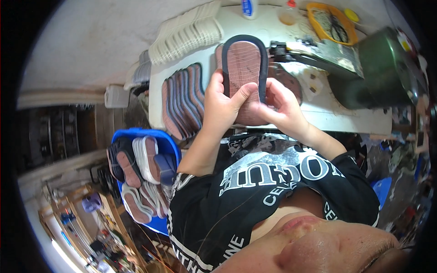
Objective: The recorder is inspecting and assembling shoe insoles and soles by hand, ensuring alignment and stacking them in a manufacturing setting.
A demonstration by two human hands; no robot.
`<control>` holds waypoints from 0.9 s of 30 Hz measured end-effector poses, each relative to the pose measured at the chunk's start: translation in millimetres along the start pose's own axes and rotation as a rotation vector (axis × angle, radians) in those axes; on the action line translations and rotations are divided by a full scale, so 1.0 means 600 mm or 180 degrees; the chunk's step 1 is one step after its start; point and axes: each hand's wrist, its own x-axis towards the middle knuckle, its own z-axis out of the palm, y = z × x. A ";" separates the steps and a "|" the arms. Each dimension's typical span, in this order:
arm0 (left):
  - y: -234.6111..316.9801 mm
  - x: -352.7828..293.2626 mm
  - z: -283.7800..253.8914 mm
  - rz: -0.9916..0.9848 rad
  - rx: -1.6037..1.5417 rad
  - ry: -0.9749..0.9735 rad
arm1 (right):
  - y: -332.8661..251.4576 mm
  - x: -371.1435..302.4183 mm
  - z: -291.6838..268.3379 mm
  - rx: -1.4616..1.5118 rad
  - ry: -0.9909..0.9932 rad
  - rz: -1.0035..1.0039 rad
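A slipper sole [244,61], pinkish brown with wavy lines and a dark binding round its edge, is held upright over the table in front of me. My left hand [222,102] grips its left side, with the thumb laid across the face. On the right edge, my right hand [283,105] is closed near the lower part, its thumb and fingers at the dark binding. Behind the held sole, more brown soles [287,79] lie partly hidden on the table. To the left stands a row of several dark-edged brown soles [182,100], leaning against one another.
Cream soles [186,34] are lined up at the far left of the white table [318,111]. A dark green machine [373,68] with a metal arm occupies the right. Behind it are a yellow basket [332,25] and bottles [248,9]. A blue bin [119,133] of soles stands lower left.
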 end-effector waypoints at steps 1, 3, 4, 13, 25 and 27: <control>-0.001 0.006 0.013 -0.0007 -0.0018 -0.0116 | 0.009 -0.002 -0.005 0.0329 0.0254 0.0056; -0.005 0.014 0.034 0.0071 -0.0183 -0.0248 | 0.015 -0.010 -0.026 0.0531 0.0401 -0.0001; -0.013 0.017 0.039 0.0001 -0.0329 -0.0298 | 0.016 -0.015 -0.039 0.0816 0.0278 0.0033; -0.009 0.029 0.093 -0.0245 -0.1088 -0.0927 | 0.059 -0.012 -0.105 0.2152 -0.0598 0.0539; 0.002 0.068 0.115 0.0042 -0.0299 -0.0330 | 0.031 -0.010 -0.116 0.0314 0.0147 0.0532; -0.004 0.109 0.114 -0.0098 -0.0670 -0.0307 | 0.038 -0.028 -0.114 0.0641 -0.0196 0.0365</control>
